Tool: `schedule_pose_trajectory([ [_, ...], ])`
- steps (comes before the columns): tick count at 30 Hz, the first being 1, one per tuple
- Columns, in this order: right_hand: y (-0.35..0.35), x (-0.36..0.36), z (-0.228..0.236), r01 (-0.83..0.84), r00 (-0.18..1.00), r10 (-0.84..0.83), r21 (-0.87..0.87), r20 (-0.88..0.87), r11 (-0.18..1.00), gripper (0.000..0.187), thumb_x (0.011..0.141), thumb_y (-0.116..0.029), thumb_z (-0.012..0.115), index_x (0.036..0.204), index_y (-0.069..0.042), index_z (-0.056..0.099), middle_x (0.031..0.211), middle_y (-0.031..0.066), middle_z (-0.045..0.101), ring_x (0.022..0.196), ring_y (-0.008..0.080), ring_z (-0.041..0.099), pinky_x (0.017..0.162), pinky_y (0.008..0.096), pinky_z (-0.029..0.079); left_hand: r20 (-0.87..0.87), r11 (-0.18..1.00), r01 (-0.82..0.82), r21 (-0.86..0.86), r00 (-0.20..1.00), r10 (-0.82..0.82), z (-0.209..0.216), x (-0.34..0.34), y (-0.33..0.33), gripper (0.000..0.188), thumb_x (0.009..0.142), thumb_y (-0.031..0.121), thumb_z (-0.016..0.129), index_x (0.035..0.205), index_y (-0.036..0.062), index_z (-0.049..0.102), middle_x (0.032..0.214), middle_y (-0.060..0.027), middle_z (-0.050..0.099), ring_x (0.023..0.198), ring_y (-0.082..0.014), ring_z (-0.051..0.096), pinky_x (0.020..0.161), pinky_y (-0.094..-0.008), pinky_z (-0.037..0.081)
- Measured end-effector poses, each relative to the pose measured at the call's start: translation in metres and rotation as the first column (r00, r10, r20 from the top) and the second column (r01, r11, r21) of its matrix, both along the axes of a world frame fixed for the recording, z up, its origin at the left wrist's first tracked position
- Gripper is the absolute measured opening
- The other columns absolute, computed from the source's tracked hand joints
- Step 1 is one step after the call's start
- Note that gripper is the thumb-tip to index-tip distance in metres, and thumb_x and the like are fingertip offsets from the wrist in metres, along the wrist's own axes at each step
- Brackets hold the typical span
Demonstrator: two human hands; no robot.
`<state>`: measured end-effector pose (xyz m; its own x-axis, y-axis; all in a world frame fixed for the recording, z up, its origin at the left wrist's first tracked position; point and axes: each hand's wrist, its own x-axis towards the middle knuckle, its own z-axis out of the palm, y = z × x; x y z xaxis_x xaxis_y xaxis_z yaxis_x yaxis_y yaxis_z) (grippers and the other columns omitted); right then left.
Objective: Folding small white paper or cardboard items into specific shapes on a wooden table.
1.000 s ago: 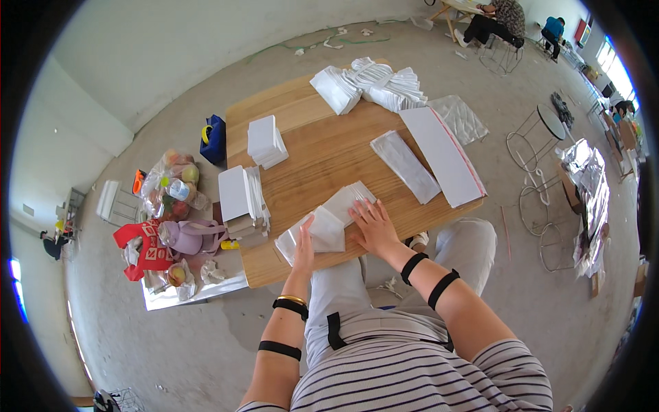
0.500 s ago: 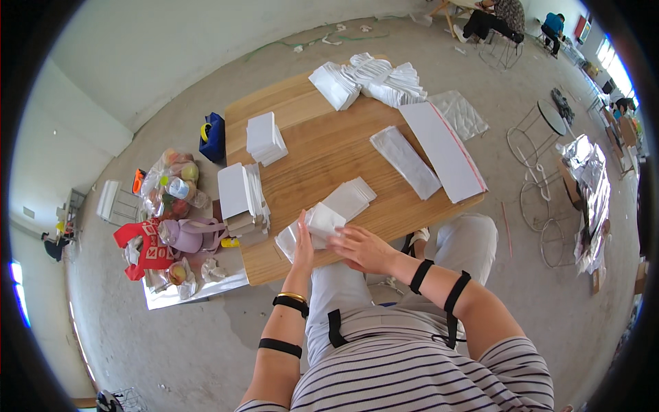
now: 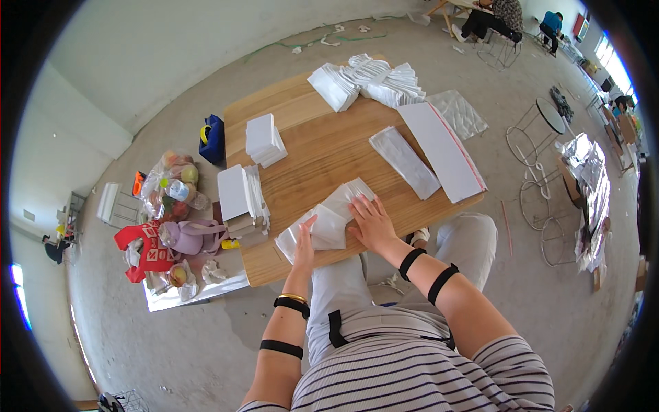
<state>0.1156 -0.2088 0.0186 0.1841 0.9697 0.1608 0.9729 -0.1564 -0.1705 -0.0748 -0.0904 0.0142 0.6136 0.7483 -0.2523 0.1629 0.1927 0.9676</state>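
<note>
My left hand (image 3: 304,246) stands on its edge at the front of the wooden table, fingers stretched, against a flat white film sleeve (image 3: 328,231). My right hand (image 3: 373,223) lies palm down with its fingers apart at the right side of that sleeve. Its fingertips touch a fanned stack of thin white sleeves (image 3: 342,198) just beyond. Neither hand grips anything. Left of them is a tall stack of white cards (image 3: 235,190), and a smaller white stack (image 3: 261,134) stands farther back.
Bundled white sleeves (image 3: 335,87) lie at the table's far edge. At the right are a translucent bag bundle (image 3: 405,163) and a long white box (image 3: 443,147). Fruit bags and a lilac bag (image 3: 191,235) crowd a low surface at left. Wire-framed stools (image 3: 551,115) stand at right.
My right hand has moved right and away from me, from the sleeve beside my left hand onto the fanned stack. The raised part of the sleeve now lies flat. The left hand has barely moved.
</note>
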Motion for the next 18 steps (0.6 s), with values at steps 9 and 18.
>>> schedule_pose_trajectory([
  [9, -0.005, -0.007, 0.011, 0.017, 0.998, -0.015, 0.044, -0.061, 0.999, 0.061, 0.090, -0.036, 0.058, 0.139, -0.002, 0.045, 0.148, 0.0102, 0.037, 0.142, 0.0297, 0.026, 0.118, 0.0488, 0.016, -0.021, 0.999, -0.032, -0.019, 0.999, 0.032, -0.004, -0.001, 0.000, 0.070, 0.098, 0.065, 0.021, 0.142, 0.0174, 0.047, 0.140, -0.0070, 0.046, 0.122, -0.0170, 0.045, 0.092, -0.0230, 0.035],
  [18, -0.005, -0.007, 0.007, -0.013, 0.999, 0.017, 0.079, -0.049, 0.997, 0.059, 0.089, -0.028, 0.058, 0.139, 0.000, 0.043, 0.147, 0.0093, 0.038, 0.142, 0.0290, 0.027, 0.118, 0.0492, 0.018, 0.019, 1.000, -0.011, -0.027, 1.000, 0.011, -0.003, 0.002, 0.000, 0.072, 0.098, 0.066, 0.022, 0.143, 0.0147, 0.045, 0.145, -0.0113, 0.041, 0.133, -0.0226, 0.038, 0.107, -0.0312, 0.030],
])
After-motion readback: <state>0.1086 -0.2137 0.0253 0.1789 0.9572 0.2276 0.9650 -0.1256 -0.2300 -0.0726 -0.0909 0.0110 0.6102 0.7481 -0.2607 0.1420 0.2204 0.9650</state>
